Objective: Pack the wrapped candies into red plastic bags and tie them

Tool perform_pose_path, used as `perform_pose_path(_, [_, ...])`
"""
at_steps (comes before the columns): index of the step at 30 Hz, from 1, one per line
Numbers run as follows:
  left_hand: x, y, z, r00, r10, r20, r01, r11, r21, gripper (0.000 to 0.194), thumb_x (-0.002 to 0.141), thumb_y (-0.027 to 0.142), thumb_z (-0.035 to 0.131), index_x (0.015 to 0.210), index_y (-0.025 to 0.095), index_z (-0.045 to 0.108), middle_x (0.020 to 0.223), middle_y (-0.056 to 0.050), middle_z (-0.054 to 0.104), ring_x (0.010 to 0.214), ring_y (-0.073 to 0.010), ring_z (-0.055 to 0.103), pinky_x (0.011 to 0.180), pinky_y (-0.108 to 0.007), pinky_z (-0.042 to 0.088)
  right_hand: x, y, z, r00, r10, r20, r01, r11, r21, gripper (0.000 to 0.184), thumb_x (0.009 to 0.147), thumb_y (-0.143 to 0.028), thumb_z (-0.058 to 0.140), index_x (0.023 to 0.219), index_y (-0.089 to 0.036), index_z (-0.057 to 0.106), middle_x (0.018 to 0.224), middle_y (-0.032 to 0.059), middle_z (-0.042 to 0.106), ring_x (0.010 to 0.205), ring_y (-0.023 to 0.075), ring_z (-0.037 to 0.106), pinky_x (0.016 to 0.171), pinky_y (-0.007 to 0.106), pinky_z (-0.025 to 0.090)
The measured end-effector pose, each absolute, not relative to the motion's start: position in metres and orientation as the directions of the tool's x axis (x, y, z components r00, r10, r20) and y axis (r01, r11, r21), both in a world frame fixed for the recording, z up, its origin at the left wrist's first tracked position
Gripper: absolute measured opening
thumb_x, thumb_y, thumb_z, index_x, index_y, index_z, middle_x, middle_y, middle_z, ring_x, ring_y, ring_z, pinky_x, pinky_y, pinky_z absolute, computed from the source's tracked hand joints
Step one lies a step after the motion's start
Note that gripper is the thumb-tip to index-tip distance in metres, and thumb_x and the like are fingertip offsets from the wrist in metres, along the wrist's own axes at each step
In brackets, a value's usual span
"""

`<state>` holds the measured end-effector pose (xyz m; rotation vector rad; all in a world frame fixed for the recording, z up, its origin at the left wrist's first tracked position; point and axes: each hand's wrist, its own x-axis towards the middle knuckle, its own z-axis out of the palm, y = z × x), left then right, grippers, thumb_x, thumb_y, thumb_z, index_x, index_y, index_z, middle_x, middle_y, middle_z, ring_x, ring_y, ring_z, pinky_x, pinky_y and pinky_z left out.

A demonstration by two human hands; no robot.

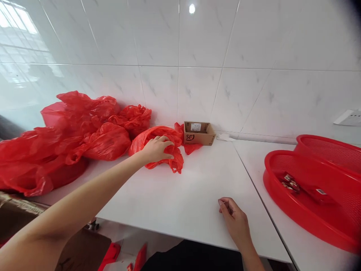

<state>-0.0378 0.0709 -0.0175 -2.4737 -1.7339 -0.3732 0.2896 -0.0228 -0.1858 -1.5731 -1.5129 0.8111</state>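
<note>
My left hand (158, 149) reaches out over a crumpled red plastic bag (158, 132) and touches or hovers just above it. Its thumb and fingers are spread, with nothing gripped that I can make out. Beside this bag stands a small cardboard box (199, 139) with black letters on its front and an open top. My right hand (233, 218) is low over the white table (180, 199), near its front edge. The fingers there are curled in with the thumb against them, and no object shows between them.
More filled red plastic bags (105, 139) heap up at the left. Two red baskets (282, 195) stand on the right; the nearer holds small wrapped packets (290, 183). A tiled wall (197, 90) runs behind. Below the left edge is an open carton (84, 250).
</note>
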Motion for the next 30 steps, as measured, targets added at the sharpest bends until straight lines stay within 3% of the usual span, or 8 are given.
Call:
perform_pose_path(2, [-0.036,0.072,-0.022,0.359,0.904,0.231,0.927,-0.375,0.027,0.052,0.087,0.047,0.046,0.131,0.021,0.058,0.148,-0.008,0.041,0.136,-0.0375,0.035,0.108,-0.053,0.03,0.274,-0.013,-0.176,0.07,0.997,0.042,0.389,0.012,-0.921,0.041,0.086,-0.06,0.051,0.094,-0.022,0.064,0.076,0.0028,0.064,0.07,0.0188,0.061,0.062,0.029,0.05])
perform_pose_path(5, [-0.039,0.074,-0.027,0.4,0.903,0.156,0.916,-0.401,-0.025,0.066,0.074,0.047,0.069,0.135,0.028,0.054,0.158,-0.01,0.028,0.145,-0.0397,0.017,0.113,-0.059,0.016,0.231,0.011,-0.153,-0.045,0.995,0.084,0.305,0.093,-0.948,0.056,0.083,-0.059,0.056,0.128,-0.025,0.055,0.111,0.0082,0.064,0.073,0.0181,0.061,0.071,0.035,0.053])
perform_pose_path(9, [-0.044,0.078,-0.037,0.406,0.911,0.072,0.911,-0.399,-0.101,0.088,0.059,0.042,0.083,0.139,0.033,0.048,0.157,-0.01,0.032,0.145,-0.039,0.02,0.114,-0.065,0.009,0.163,0.053,-0.131,-0.143,0.952,0.271,0.305,0.302,-0.903,0.07,0.082,-0.052,0.061,0.144,-0.029,0.039,0.14,0.0112,0.047,0.094,0.0226,0.06,0.084,0.042,0.051])
perform_pose_path(13, [-0.051,0.082,-0.051,0.382,0.92,0.089,0.917,-0.366,-0.16,0.083,0.07,0.024,0.073,0.146,0.031,0.038,0.148,-0.011,0.047,0.139,-0.0363,0.034,0.112,-0.066,0.014,0.131,0.063,-0.127,-0.183,0.927,0.328,0.293,0.369,-0.882,0.029,0.09,-0.044,0.052,0.103,-0.023,0.067,0.124,0.0112,0.058,0.111,0.0281,0.054,0.09,0.044,0.048])
perform_pose_path(18, [-0.06,0.095,-0.065,0.342,0.928,0.149,0.934,-0.317,-0.168,0.074,0.078,0.02,0.059,0.148,0.025,0.035,0.142,-0.012,0.053,0.13,-0.0341,0.045,0.112,-0.061,0.018,0.175,0.022,-0.122,-0.269,0.897,0.351,0.073,0.383,-0.921,0.026,0.093,-0.044,0.052,0.091,-0.025,0.069,0.133,0.0053,0.057,0.12,0.0244,0.052,0.101,0.039,0.043])
perform_pose_path(22, [-0.066,0.108,-0.075,0.321,0.938,0.133,0.939,-0.297,-0.171,0.061,0.076,0.024,0.064,0.135,0.027,0.052,0.146,-0.011,0.05,0.131,-0.0359,0.042,0.113,-0.062,0.011,0.241,0.008,-0.111,-0.038,0.981,0.191,-0.271,0.174,-0.947,0.024,0.09,-0.046,0.057,0.09,-0.024,0.068,0.119,0.0054,0.067,0.114,0.025,0.058,0.098,0.044,0.045])
perform_pose_path(25, [-0.067,0.111,-0.078,0.285,0.951,0.122,0.948,-0.261,-0.182,0.054,0.074,0.019,0.065,0.127,0.025,0.06,0.146,-0.013,0.049,0.131,-0.0374,0.043,0.113,-0.063,0.012,0.283,0.01,-0.108,0.204,0.968,0.146,-0.534,0.235,-0.812,0.024,0.089,-0.043,0.059,0.077,-0.023,0.063,0.103,0.0037,0.071,0.116,0.0245,0.059,0.093,0.042,0.049])
perform_pose_path(30, [-0.033,0.085,-0.058,0.239,0.958,0.159,0.963,-0.213,-0.163,0.065,0.069,0.022,0.074,0.132,0.024,0.056,0.145,-0.017,0.048,0.134,-0.0463,0.036,0.107,-0.072,0.014,0.314,0.004,-0.116,0.305,0.952,0.015,-0.542,0.187,-0.819,0.021,0.084,-0.041,0.067,0.076,-0.022,0.064,0.084,0.0012,0.068,0.096,0.0199,0.066,0.079,0.031,0.053])
